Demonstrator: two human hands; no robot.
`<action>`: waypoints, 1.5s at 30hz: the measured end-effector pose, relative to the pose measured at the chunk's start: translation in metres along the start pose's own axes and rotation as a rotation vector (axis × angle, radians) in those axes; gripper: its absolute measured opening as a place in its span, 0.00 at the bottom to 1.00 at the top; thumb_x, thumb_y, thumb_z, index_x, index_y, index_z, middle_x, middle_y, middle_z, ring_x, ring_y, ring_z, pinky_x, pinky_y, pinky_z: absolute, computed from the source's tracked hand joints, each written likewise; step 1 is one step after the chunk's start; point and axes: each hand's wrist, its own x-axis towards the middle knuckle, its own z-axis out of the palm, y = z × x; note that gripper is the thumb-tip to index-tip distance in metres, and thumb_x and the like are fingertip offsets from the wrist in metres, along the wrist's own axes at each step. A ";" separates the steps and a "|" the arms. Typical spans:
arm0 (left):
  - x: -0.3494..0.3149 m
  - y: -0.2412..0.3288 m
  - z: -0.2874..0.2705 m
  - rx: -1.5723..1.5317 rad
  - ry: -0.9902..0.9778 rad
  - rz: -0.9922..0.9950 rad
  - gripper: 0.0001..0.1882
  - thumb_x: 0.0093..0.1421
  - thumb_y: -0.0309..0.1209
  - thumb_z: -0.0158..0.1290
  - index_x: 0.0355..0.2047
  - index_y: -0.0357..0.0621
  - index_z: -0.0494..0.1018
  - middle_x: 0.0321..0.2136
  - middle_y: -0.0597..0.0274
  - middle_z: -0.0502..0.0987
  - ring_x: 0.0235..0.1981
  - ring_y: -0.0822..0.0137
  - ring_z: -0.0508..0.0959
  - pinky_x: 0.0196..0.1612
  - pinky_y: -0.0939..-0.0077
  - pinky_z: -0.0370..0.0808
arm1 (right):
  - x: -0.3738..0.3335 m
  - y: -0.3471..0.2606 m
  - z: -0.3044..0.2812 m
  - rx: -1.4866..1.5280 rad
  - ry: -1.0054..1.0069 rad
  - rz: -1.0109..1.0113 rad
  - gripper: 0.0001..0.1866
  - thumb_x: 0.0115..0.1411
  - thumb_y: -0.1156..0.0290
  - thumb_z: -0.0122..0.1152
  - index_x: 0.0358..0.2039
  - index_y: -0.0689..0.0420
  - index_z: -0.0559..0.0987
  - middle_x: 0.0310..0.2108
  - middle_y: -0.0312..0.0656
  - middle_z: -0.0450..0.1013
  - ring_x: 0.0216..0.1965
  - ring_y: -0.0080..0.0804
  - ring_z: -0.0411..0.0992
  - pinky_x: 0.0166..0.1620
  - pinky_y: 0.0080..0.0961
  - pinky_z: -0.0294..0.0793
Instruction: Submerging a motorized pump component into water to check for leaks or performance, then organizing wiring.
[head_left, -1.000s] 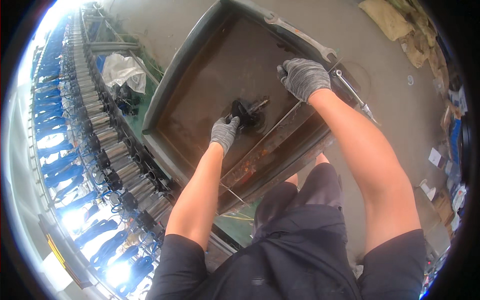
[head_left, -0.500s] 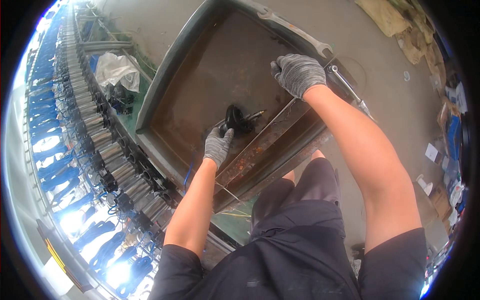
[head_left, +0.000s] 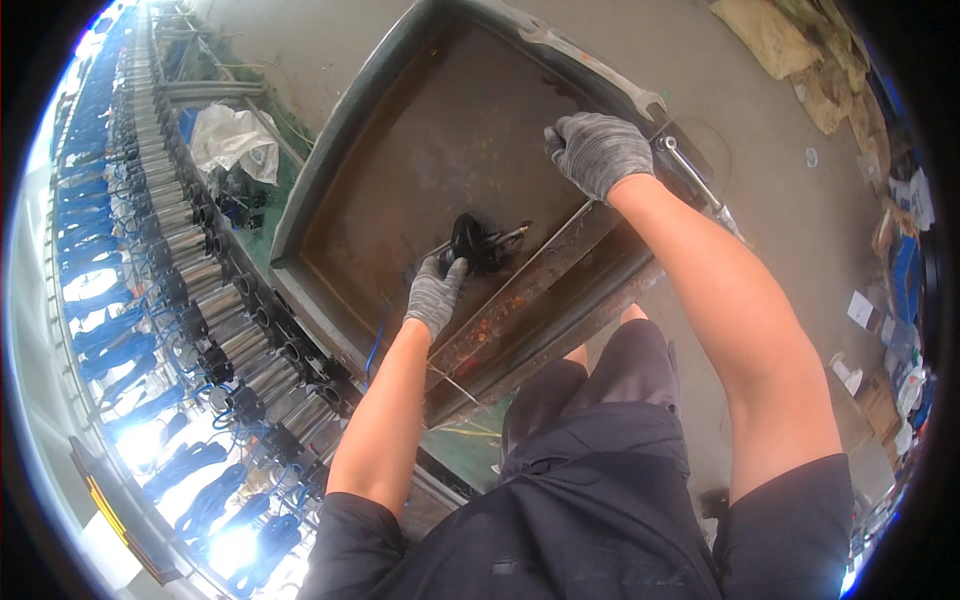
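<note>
A: What is at the far left?

B: Blue cable coils (head_left: 100, 290), and next to them a long row of metal cylinders (head_left: 205, 275) with black end fittings.

A: And between that row and the basin (head_left: 340, 130)?

B: A crumpled white plastic sheet (head_left: 235, 142), near the basin's left rim.

A: Where is the left grip (head_left: 434, 296)?

B: It is grey-gloved, over the near left side of the basin, its fingers closed on a black part (head_left: 466, 240).

A: How does that part sit?

B: Low over the basin's dark, wet-looking bottom, with a slim rod (head_left: 515, 237) pointing right. Whether it touches the bottom can't be told. A rusty ledge (head_left: 510, 300) crosses the basin's near side.

A: Farther right?

B: An open-ended wrench (head_left: 592, 66) lies along the far right rim. The right grip (head_left: 602, 155), also gloved, is on its near side, narrow, fingers curled in; anything inside is hidden.

A: Past that?

B: A ratchet wrench (head_left: 690, 172) slants just beside the right wrist, and brown sacking (head_left: 770, 40) lies on the floor (head_left: 780, 200).
</note>
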 end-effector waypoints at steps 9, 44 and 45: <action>-0.043 0.009 -0.041 -0.211 0.057 0.158 0.25 0.68 0.40 0.61 0.57 0.34 0.73 0.46 0.57 0.81 0.47 0.68 0.78 0.55 0.72 0.73 | 0.002 -0.007 0.000 0.001 -0.025 -0.006 0.22 0.71 0.54 0.48 0.40 0.55 0.85 0.42 0.51 0.81 0.45 0.51 0.80 0.51 0.46 0.78; -0.232 0.091 0.070 -0.420 0.437 0.127 0.24 0.61 0.46 0.66 0.39 0.34 0.77 0.29 0.52 0.82 0.32 0.59 0.80 0.39 0.62 0.75 | -0.008 -0.010 -0.008 -0.091 -0.044 -0.125 0.25 0.73 0.48 0.43 0.47 0.53 0.83 0.45 0.54 0.80 0.50 0.56 0.77 0.54 0.51 0.74; -0.230 0.089 0.076 -0.468 0.430 0.107 0.23 0.62 0.45 0.66 0.39 0.34 0.77 0.30 0.51 0.82 0.33 0.59 0.80 0.40 0.62 0.75 | -0.008 -0.013 -0.005 -0.099 -0.046 -0.138 0.25 0.73 0.48 0.43 0.47 0.53 0.83 0.45 0.54 0.80 0.50 0.56 0.77 0.54 0.51 0.74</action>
